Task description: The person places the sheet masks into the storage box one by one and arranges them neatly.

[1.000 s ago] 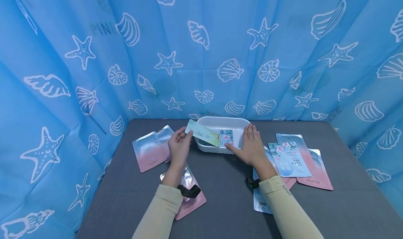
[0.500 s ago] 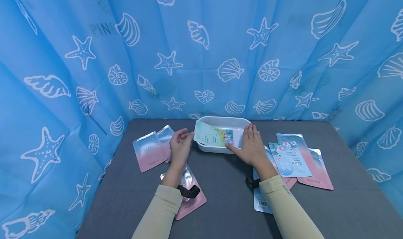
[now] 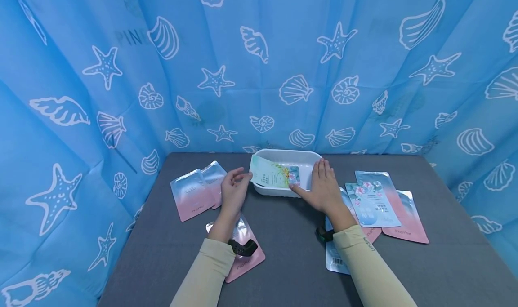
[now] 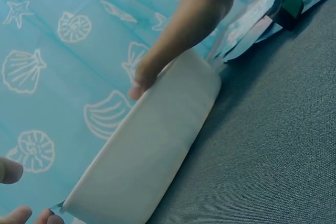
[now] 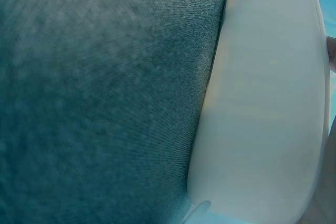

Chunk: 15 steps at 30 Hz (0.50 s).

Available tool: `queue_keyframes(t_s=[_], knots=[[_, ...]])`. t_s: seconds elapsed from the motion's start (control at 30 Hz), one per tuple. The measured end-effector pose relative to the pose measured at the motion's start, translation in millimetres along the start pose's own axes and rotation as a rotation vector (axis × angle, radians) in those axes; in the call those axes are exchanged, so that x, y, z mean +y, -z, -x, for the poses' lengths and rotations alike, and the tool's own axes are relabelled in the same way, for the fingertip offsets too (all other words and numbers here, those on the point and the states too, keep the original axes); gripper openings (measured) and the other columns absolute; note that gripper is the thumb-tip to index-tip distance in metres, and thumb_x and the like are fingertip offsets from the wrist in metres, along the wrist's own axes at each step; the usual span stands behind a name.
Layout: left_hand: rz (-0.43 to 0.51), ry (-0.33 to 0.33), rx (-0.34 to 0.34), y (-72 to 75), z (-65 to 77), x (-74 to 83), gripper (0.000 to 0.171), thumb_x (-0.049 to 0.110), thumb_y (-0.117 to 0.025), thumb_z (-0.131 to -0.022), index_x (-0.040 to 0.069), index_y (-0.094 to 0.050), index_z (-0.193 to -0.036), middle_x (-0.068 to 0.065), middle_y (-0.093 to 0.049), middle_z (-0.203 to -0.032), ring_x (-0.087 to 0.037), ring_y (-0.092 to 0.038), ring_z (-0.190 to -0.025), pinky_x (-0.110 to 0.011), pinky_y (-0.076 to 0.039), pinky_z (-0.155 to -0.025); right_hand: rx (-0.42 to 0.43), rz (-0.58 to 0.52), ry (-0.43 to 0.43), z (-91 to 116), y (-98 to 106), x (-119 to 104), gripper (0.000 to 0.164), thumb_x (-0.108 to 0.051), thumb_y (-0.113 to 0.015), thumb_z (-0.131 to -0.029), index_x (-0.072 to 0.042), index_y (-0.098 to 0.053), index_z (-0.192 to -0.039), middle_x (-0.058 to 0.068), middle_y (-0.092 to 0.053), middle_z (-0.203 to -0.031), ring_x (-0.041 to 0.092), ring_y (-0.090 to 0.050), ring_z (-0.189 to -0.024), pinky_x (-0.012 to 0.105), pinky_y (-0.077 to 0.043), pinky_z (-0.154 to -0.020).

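Observation:
A white tray (image 3: 283,193) stands at the back middle of the table. In it lies a pale green face mask packet (image 3: 266,172), partly over a floral blue packet (image 3: 294,175). The green packet's left corner reaches the tray's left rim, where my left hand (image 3: 234,190) pinches it between thumb and fingers; in the left wrist view fingertips (image 4: 44,216) meet that thin corner. My right hand (image 3: 323,188) rests with straight fingers along the tray's right end, its thumb (image 4: 139,88) over the front rim. The right wrist view shows mostly the tray's outer wall (image 5: 262,98).
Pink-and-blue packets (image 3: 192,194) lie at the left, and another packet (image 3: 244,266) lies under the left wrist. At the right, a floral packet (image 3: 374,206) tops several overlapping packets (image 3: 408,221). A blue shell-print curtain (image 3: 259,109) hangs behind the grey table (image 3: 291,262).
The green packet has swung from a raised slant down flatter into the tray, its printed face now showing. My left hand has shifted slightly right. The right hand has stayed put.

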<state>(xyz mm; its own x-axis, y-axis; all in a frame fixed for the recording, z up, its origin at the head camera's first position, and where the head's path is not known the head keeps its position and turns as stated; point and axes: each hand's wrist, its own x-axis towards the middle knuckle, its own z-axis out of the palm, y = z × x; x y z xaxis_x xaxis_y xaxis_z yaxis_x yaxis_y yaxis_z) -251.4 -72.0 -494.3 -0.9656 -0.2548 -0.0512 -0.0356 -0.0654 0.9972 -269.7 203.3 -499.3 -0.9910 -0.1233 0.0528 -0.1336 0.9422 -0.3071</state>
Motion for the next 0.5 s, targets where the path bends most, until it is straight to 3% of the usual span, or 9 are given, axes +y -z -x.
queue_keyframes(t_s=[0.3,0.5], knots=[[-0.032,0.021,-0.034,-0.6,-0.8,0.4,0.038,0.034,-0.077,-0.098,0.018,-0.07,-0.132,-0.009,-0.072,-0.124,-0.029,-0.067,-0.108,-0.027,-0.052,-0.087,0.007,0.001,0.004,-1.1,-1.1,0.2,0.126,-0.082,-0.051,-0.093,0.012,-0.008,-0.165,0.031,-0.001,-0.175,0.048,-0.002,-0.165,0.062,-0.008,-0.133],[-0.069,-0.004,-0.053,-1.7,1.5,2.2,0.042,0.034,-0.077,-0.098,0.015,-0.069,-0.135,-0.007,-0.074,-0.122,-0.023,-0.068,-0.106,-0.028,-0.054,-0.088,-0.011,0.004,-0.006,-2.1,-2.9,2.5,0.127,-0.084,-0.048,-0.093,0.01,-0.004,-0.166,0.029,0.002,-0.176,0.046,0.001,-0.165,0.06,-0.006,-0.134]])
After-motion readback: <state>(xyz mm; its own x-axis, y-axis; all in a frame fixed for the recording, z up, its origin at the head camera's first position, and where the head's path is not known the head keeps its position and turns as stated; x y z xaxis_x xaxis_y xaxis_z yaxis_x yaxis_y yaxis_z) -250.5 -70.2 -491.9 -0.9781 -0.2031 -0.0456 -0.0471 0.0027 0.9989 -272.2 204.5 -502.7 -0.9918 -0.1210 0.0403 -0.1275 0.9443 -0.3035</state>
